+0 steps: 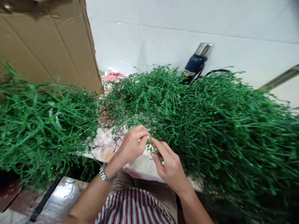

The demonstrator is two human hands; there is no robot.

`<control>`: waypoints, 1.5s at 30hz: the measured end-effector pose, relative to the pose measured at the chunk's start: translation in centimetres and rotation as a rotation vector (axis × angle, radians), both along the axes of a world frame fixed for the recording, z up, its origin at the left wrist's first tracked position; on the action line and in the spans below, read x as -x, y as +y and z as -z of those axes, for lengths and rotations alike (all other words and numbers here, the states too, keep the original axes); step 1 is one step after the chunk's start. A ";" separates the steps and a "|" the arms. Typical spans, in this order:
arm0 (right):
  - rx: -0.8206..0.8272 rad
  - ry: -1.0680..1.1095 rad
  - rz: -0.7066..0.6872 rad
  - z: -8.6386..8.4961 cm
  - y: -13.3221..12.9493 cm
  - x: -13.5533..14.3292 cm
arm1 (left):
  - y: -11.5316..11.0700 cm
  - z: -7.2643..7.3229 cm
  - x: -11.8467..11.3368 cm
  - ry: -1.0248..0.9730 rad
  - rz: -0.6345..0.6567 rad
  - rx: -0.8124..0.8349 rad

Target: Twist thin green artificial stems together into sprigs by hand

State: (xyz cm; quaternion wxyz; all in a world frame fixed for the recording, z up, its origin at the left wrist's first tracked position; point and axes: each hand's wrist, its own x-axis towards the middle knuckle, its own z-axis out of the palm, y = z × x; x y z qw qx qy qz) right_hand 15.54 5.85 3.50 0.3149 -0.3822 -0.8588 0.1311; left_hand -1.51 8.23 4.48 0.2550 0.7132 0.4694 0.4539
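My left hand (134, 142), with a metal watch (104, 173) on its wrist, is pinched closed on a thin green plant sprig (149, 144) in front of my lap. Close beside it, my right hand (170, 163) has its thumb and fingers curled around the same sprig. Both sets of fingertips nearly meet over a flowered cloth (142, 165). A large heap of thin green stems with small buds (233, 133) lies to the right and spreads behind my hands. Another pile of such stems (44, 124) lies on the left.
A cardboard box (51, 46) stands at the back left. Against the white tiled wall (144, 34) leans a dark blue flask (195, 63) with a silver cap. A metal bar (280, 77) juts in at the right. Below the left pile is a shiny plastic-wrapped surface (63, 196).
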 end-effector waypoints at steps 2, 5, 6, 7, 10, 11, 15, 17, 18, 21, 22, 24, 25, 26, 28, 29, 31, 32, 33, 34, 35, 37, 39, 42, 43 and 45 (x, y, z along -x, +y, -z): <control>0.008 0.082 0.026 1.0 -1.0 -1.6 | 3.0 -1.8 -0.2 0.088 -0.153 -0.124; 0.028 0.090 -0.040 2.3 -2.1 -2.9 | 7.7 -3.7 0.0 0.185 -0.493 -0.220; 0.038 0.079 -0.071 2.7 -2.4 -3.1 | 9.1 -3.9 0.2 0.222 -0.565 -0.212; 0.046 0.069 -0.095 3.1 -2.7 -3.4 | 10.4 -4.0 0.3 0.265 -0.602 -0.182; 0.073 0.057 -0.129 4.0 -3.1 -4.4 | 13.0 -3.8 0.5 0.371 -0.600 -0.058; 0.081 0.055 -0.134 4.2 -3.1 -4.8 | 13.4 -3.8 0.6 0.366 -0.591 -0.035; 0.120 0.053 -0.150 4.8 -2.7 -6.5 | 12.1 -4.6 1.6 0.187 -0.628 -0.155; 0.131 0.066 -0.167 4.8 -2.4 -6.9 | 10.3 -5.1 2.1 0.090 -0.669 -0.247; 0.132 0.073 -0.178 4.7 -2.2 -7.0 | 9.3 -5.3 2.2 0.039 -0.695 -0.278; 0.116 0.087 -0.204 4.4 -1.8 -7.0 | 6.5 -4.8 2.1 -0.052 -0.700 -0.277; 0.109 0.091 -0.212 4.2 -1.7 -6.9 | 5.6 -4.4 1.9 -0.063 -0.695 -0.255; 0.093 0.096 -0.224 4.0 -1.6 -6.8 | 3.7 -3.2 1.3 -0.082 -0.722 -0.222; 0.085 0.097 -0.226 3.9 -1.6 -6.7 | 2.7 -2.5 0.9 -0.093 -0.726 -0.194; 0.077 0.097 -0.227 3.7 -1.6 -6.6 | 1.8 -1.8 0.6 -0.138 -0.731 -0.178; 0.062 0.099 -0.228 3.6 -1.6 -6.5 | -0.2 -0.4 -0.3 -0.349 -0.666 -0.092; 0.058 0.105 -0.224 3.5 -1.7 -6.4 | -1.1 0.2 -0.8 -0.458 -0.599 -0.017; 0.070 0.137 -0.193 3.5 -1.7 -6.0 | -2.8 1.4 -1.9 -0.580 -0.375 0.207; 0.092 0.163 -0.162 3.5 -1.7 -5.8 | -3.6 1.9 -2.5 -0.610 -0.270 0.323; 0.122 0.197 -0.118 3.6 -1.8 -5.4 | -4.4 2.4 -3.0 -0.635 -0.201 0.428; 0.159 0.235 -0.066 3.6 -1.8 -5.0 | -5.2 2.8 -3.5 -0.669 -0.154 0.510; 0.200 0.269 -0.014 3.6 -1.8 -4.5 | -5.9 3.2 -3.9 -0.691 -0.118 0.579; 0.280 0.310 0.070 3.7 -2.0 -3.5 | -7.3 3.9 -4.3 -0.673 -0.071 0.661; 0.360 0.321 0.108 3.9 -2.2 -2.4 | -8.4 4.5 -4.2 -0.564 -0.025 0.681; 0.516 0.374 0.101 4.5 -2.7 -1.1 | -9.5 5.3 -3.5 -0.333 0.032 0.597; 0.569 0.406 0.098 4.7 -2.8 -0.9 | -9.7 5.5 -3.2 -0.250 0.054 0.554; 0.644 0.466 0.103 5.1 -3.1 -0.6 | -9.9 5.6 -2.5 -0.100 0.104 0.468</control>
